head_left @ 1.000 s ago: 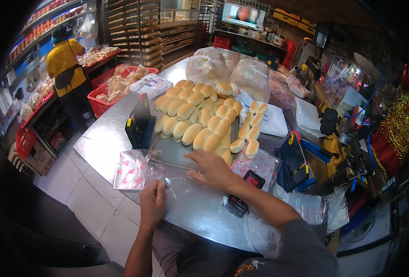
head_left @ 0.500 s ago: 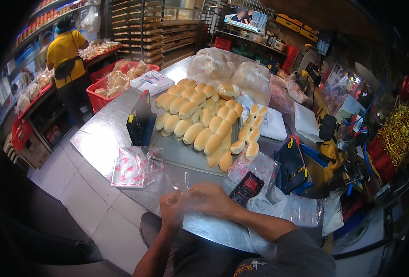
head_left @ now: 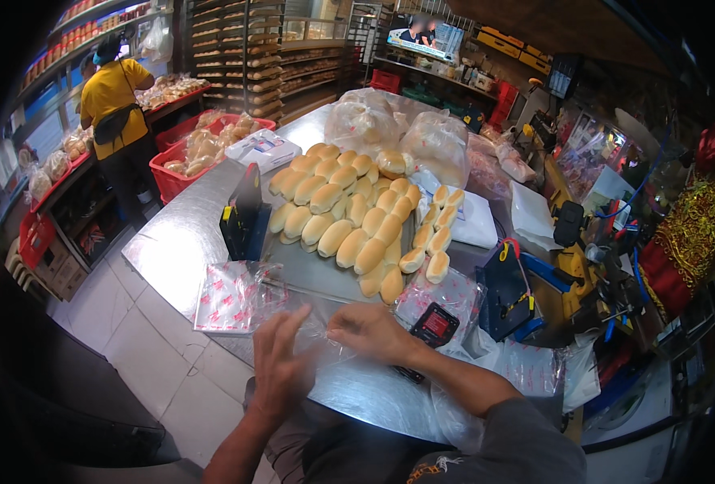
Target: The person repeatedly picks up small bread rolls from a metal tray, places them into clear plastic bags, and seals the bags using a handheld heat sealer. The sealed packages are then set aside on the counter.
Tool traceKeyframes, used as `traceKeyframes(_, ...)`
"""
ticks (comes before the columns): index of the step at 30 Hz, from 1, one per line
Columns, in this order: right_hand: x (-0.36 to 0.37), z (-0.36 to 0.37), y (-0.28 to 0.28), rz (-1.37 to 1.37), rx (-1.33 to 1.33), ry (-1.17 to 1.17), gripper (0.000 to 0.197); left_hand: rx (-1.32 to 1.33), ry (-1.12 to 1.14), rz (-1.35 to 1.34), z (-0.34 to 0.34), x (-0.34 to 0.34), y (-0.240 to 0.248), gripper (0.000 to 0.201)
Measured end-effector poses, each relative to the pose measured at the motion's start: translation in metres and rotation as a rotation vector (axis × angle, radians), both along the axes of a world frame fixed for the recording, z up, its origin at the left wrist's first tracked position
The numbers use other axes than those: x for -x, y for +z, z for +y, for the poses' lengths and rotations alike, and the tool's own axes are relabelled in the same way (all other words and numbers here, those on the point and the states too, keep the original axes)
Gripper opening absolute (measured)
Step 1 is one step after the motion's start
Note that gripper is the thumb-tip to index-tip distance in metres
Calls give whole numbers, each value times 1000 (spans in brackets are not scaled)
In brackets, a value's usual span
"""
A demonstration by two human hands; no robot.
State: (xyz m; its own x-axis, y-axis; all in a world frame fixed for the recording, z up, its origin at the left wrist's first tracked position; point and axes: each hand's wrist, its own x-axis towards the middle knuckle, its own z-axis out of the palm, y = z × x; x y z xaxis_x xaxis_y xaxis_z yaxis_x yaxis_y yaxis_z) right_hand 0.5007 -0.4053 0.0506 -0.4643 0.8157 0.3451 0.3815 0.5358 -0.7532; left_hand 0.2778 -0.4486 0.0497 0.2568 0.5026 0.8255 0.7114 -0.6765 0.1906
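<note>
At the near edge of the metal table, my right hand [head_left: 371, 332] pinches a clear plastic bag [head_left: 315, 317], which is thin and hard to make out. Beside it my left hand [head_left: 281, 359] is raised with its fingers stretched out, slightly blurred, close to the same bag. Just beyond both hands is a metal tray [head_left: 309, 270] piled with joined bread rolls [head_left: 333, 238]. A stack of printed clear bags [head_left: 227, 300] lies left of my left hand. My right forearm partly covers a black handheld device [head_left: 435, 324] with a lit red screen.
Two dark blue upright stands with yellow parts flank the tray, one left [head_left: 243, 216] and one right [head_left: 506, 294]. Large filled plastic bags [head_left: 363, 119] stand at the back. A person in yellow [head_left: 115, 97] stands far left, near red crates [head_left: 172, 181] of bagged bread.
My hands were together and have come apart. The left has opened and its fingers have stretched upward, while the right still pinches. The clear bag now shows between them.
</note>
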Motion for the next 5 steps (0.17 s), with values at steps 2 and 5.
traceKeyframes(2, 0, -2, 11, -94, -58, 16, 17, 275, -52, -3, 7, 3, 1, 16)
traceKeyframes(5, 2, -9, 27, -355, -48, -26, 31, 933, -195, -201, 18, 9, -11, 20)
